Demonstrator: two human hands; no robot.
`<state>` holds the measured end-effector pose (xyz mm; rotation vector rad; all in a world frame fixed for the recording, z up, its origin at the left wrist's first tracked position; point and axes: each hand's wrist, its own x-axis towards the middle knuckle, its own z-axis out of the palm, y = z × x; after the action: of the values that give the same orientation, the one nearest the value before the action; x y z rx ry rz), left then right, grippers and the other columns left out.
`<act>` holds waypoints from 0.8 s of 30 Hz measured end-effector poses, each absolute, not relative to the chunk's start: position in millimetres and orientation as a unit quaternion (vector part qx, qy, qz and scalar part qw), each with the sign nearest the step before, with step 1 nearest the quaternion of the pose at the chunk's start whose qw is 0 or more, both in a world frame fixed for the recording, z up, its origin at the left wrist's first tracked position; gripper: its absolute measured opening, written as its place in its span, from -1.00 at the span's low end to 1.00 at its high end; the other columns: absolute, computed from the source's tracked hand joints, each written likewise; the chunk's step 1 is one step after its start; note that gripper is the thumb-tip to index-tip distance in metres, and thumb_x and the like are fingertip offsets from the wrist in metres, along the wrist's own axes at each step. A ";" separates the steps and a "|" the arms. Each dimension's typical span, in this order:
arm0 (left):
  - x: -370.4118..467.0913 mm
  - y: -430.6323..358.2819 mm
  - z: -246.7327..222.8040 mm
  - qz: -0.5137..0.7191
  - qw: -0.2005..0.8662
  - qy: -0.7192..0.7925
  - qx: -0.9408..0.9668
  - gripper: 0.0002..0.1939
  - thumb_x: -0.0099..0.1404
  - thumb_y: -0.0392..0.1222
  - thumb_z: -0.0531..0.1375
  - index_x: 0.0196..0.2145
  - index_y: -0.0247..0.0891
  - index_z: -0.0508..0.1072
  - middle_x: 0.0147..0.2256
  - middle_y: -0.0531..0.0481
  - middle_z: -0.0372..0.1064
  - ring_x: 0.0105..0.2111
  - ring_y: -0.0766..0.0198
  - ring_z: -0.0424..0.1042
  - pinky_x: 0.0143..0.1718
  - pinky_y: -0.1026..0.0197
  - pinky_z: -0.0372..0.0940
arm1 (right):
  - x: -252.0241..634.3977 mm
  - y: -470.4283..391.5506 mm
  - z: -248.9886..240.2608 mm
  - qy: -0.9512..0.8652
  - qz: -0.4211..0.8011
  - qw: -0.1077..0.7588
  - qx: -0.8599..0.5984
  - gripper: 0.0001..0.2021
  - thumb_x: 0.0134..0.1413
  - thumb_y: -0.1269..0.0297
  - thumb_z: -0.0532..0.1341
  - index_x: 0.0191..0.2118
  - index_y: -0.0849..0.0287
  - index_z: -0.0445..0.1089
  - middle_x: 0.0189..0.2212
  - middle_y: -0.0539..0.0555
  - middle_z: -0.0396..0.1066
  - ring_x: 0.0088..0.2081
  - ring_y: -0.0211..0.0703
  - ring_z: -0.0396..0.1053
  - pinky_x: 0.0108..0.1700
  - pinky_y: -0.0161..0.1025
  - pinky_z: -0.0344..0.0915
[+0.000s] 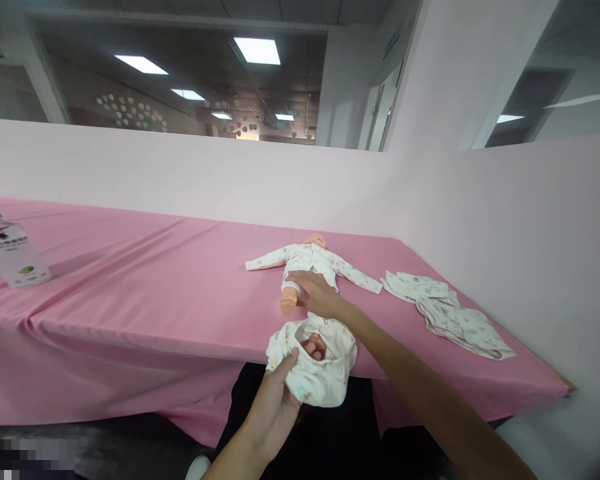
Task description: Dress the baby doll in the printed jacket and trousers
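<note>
A baby doll point(289, 300) lies on its back on the pink-covered table, wearing a white patterned top point(307, 257) with its sleeves spread wide. Near the table's front edge, my left hand point(280, 400) grips a bunched white patterned garment point(325, 383), thumb on top of the cloth. Through the garment's round opening, skin-coloured toes or fingers show; I cannot tell which. My right hand point(317, 293) reaches over the doll's lower body, beside its bare foot, with fingers partly stretched out. What its fingertips touch is hidden.
Folded white patterned clothes point(460, 320) lie at the right on the pink cloth point(180, 287). A clear bottle with a dark cap point(17, 257) stands at the far left. Behind the table is a white wall point(205, 173) with windows, and another wall rises at the right.
</note>
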<state>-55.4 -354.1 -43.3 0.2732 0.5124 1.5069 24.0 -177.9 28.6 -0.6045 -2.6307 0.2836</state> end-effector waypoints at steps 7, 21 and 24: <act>-69.2 -341.0 -42.4 0.692 0.668 0.261 0.080 -0.62 0.31 -0.26 0.21 0.08 -0.33 0.39 -0.02 -0.20 0.45 -0.05 0.09 0.48 0.01 0.12 0.40 | 32.8 -176.7 15.2 -0.965 0.015 0.160 -0.205 -0.53 0.05 0.48 0.09 0.10 0.06 0.27 0.17 0.11 0.24 0.20 0.02 0.10 0.14 0.02 0.05; -77.0 -332.9 -30.8 0.707 0.674 0.195 0.090 -0.67 0.35 -0.25 0.16 0.06 -0.26 0.40 0.05 -0.15 0.39 0.05 0.15 0.40 -0.03 0.20 0.41 | 34.3 -211.6 22.1 -0.962 0.054 0.168 -0.210 -0.73 0.31 0.32 -0.05 -0.09 0.10 0.38 -0.12 0.11 0.35 -0.08 -0.09 0.26 -0.08 -0.12 0.19; -77.9 -332.5 -23.7 0.688 0.689 0.186 0.127 -0.66 0.36 -0.16 0.15 0.07 -0.24 0.41 0.07 -0.15 0.37 0.02 0.13 0.42 -0.03 0.17 0.40 | 39.7 -236.2 39.7 -0.936 0.212 0.160 -0.231 -0.65 0.34 0.12 -0.08 -0.34 0.13 0.35 -0.38 0.02 0.32 -0.28 -0.18 0.27 -0.19 -0.20 0.21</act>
<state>-77.9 -332.5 -23.7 0.2835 0.4163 1.5398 39.7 -236.2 39.7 -0.6594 -2.6742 0.6043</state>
